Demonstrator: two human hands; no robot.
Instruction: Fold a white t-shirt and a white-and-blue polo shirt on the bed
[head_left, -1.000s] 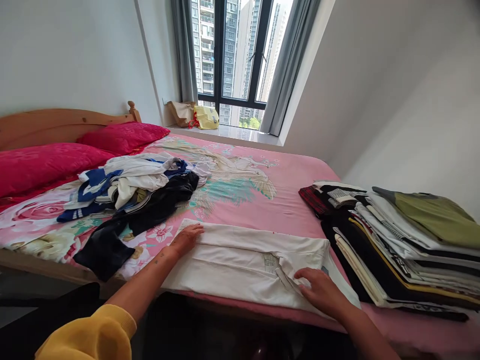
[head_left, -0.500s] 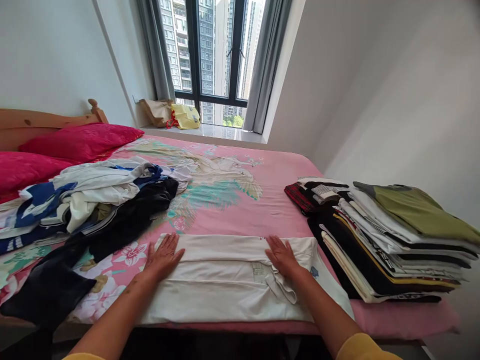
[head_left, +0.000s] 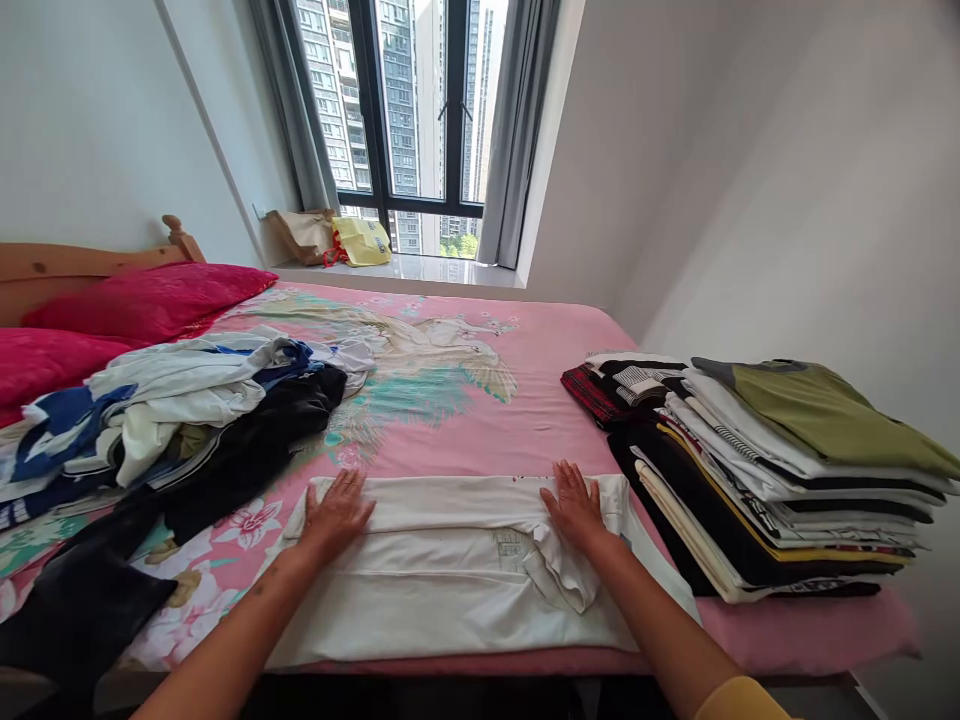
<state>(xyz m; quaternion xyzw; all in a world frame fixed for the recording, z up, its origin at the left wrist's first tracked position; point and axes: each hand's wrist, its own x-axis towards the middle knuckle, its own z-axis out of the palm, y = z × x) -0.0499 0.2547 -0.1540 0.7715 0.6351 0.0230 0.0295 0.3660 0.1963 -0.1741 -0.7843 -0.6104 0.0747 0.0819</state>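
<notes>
A white T-shirt [head_left: 450,600] lies along the near edge of the bed, its far side folded over in a long strip. One sleeve is bunched toward the right, beside a small printed patch. My left hand [head_left: 336,515] rests flat on the left end of the folded strip, fingers stretched out. On the strip's right end lies my right hand [head_left: 576,508], also flat with its fingers spread. Neither hand grips the cloth.
To the left is a loose heap of clothes [head_left: 187,400], with black garments trailing toward the bed edge. A tall stack of folded clothes [head_left: 780,500] stands at the right. Red pillows [head_left: 150,300], a floral pink bedsheet [head_left: 540,340] and paper bags [head_left: 300,235] lie beyond.
My right hand has slid a little to the right along the folded strip. My left hand stays at the left end. The view has shifted slightly.
</notes>
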